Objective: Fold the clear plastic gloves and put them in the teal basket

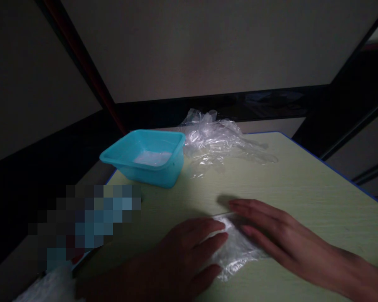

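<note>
Thin, clear plastic sheet (234, 249), one, wrinkled, at the near middle of the pale table (305, 180), lying between the two hands and partly beneath their fingers. Likely faults: creasing or bunching, if the hands press unevenly or push toward each other; slipping askew, if one side is let go, the film looking light and slick; tearing, if a fingertip drags on a fold. Left hand (192, 247), one, palm down, reaching in from the near left; fingers loosely curved and slightly parted, tips over the sheet's left part; no firm grip visible, thumb action cannot be told. Right hand (278, 228), one, entering from the near right, wrist low, fingers nearly straight and close together, pointing far left; they lie over the sheet's right side, and whether anything is pinched below them is hidden. Farther, to the left: blue tub (148, 175), one, upright, with something white (153, 158) inside. Farthest, just right of the tub: loose clear plastic (211, 136), crumpled, near the table's far edge; it could slide over if knocked, its spread being uneven.
</note>
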Available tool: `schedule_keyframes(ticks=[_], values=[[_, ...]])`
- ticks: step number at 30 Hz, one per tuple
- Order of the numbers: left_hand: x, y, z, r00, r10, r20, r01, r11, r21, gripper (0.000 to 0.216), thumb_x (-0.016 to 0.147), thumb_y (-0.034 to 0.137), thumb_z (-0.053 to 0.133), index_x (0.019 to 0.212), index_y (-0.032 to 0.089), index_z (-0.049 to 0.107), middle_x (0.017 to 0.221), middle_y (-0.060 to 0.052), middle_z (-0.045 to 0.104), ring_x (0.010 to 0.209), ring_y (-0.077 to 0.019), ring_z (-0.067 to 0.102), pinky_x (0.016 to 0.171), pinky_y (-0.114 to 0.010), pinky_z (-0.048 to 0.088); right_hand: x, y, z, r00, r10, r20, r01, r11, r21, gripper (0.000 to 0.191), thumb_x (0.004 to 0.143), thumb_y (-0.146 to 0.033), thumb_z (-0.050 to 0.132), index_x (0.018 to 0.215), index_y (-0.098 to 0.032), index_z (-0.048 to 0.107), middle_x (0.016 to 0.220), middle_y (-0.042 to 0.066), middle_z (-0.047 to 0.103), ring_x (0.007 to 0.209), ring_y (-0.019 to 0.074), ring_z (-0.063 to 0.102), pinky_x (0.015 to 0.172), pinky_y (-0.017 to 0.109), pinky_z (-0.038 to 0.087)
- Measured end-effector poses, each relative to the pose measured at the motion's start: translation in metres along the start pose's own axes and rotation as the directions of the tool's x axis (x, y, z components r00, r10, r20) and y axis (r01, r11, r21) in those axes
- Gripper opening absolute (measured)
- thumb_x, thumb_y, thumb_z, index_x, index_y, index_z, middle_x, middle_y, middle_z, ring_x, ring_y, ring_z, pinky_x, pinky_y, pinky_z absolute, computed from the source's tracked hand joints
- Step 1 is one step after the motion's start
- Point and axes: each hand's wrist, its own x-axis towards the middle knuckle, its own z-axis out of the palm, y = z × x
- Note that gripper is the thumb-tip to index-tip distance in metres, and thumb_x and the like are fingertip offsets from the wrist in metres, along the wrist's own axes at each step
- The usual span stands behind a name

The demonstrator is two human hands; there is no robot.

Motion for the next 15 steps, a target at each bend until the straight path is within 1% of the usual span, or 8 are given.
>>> schedule_keyframes(ticks=[2,4,7,9,12,13,15], values=[[-0.001,0.001,0.003,0.995,0.005,0.098,-0.006,1.0,0.015,0.046,0.094,0.035,0.036,0.13,0.005,0.035,0.131,-0.022,0.048,0.126,-0.0268,0.04,0.102,-0.037,0.037,-0.002,-0.002,0.008,0.998,-0.044,0.037,0.046,0.997,-0.065,0.05,0.091,-0.022,0.043,0.139,-0.012,0.034,0.138,0.015,0.043,0.125,0.0249,0.043,0.099,0.041,0.043],[-0.002,0.001,0.005,0.98,0.009,0.198,-0.01,1.0,0.003,0.057,0.093,0.042,0.036,0.135,0.004,0.029,0.139,-0.024,0.037,0.134,-0.0295,0.027,0.107,-0.041,0.029,-0.006,-0.001,0.014,0.992,-0.088,0.085,0.097,0.99,-0.101,0.067,0.089,-0.031,0.049,0.144,-0.012,0.018,0.146,0.016,0.028,0.131,0.0278,0.032,0.103,0.044,0.038],[-0.003,-0.001,0.005,0.958,-0.017,0.285,0.027,0.999,-0.031,0.065,0.091,0.051,0.038,0.139,0.01,0.026,0.147,-0.021,0.022,0.137,-0.0318,0.015,0.109,-0.045,0.023,-0.011,0.004,0.021,0.985,-0.105,0.137,0.122,0.985,-0.121,0.082,0.087,-0.044,0.051,0.145,-0.012,0.003,0.149,0.018,0.015,0.134,0.0299,0.022,0.105,0.047,0.032],[-0.003,-0.002,0.005,0.946,-0.032,0.322,0.05,0.998,-0.047,0.067,0.089,0.055,0.04,0.141,0.016,0.026,0.15,-0.019,0.015,0.137,-0.0333,0.011,0.109,-0.048,0.022,-0.014,0.006,0.022,0.983,-0.099,0.157,0.119,0.985,-0.125,0.084,0.087,-0.048,0.048,0.145,-0.012,-0.001,0.149,0.018,0.011,0.135,0.0299,0.019,0.106,0.048,0.031],[-0.004,-0.003,0.006,0.93,-0.032,0.365,0.059,0.996,-0.062,0.07,0.086,0.058,0.044,0.142,0.02,0.025,0.15,-0.018,0.011,0.137,-0.0344,0.009,0.108,-0.05,0.021,-0.016,0.008,0.023,0.978,-0.097,0.184,0.123,0.983,-0.138,0.084,0.088,-0.05,0.045,0.145,-0.011,-0.003,0.149,0.02,0.009,0.135,0.0302,0.017,0.106,0.049,0.03],[-0.004,-0.003,0.007,0.932,-0.035,0.362,0.063,0.996,-0.064,0.07,0.085,0.058,0.046,0.141,0.021,0.026,0.15,-0.017,0.011,0.137,-0.0346,0.01,0.108,-0.05,0.022,-0.016,0.009,0.023,0.977,-0.094,0.191,0.122,0.982,-0.141,0.084,0.088,-0.051,0.045,0.145,-0.01,-0.002,0.149,0.02,0.01,0.135,0.0303,0.017,0.106,0.049,0.03],[-0.005,-0.003,0.008,0.946,-0.045,0.321,0.068,0.996,-0.06,0.069,0.084,0.058,0.048,0.14,0.024,0.029,0.151,-0.016,0.01,0.137,-0.0344,0.012,0.107,-0.05,0.022,-0.017,0.009,0.022,0.977,-0.086,0.196,0.114,0.984,-0.137,0.085,0.087,-0.053,0.045,0.145,-0.011,-0.001,0.149,0.02,0.011,0.135,0.0305,0.017,0.106,0.05,0.03]])
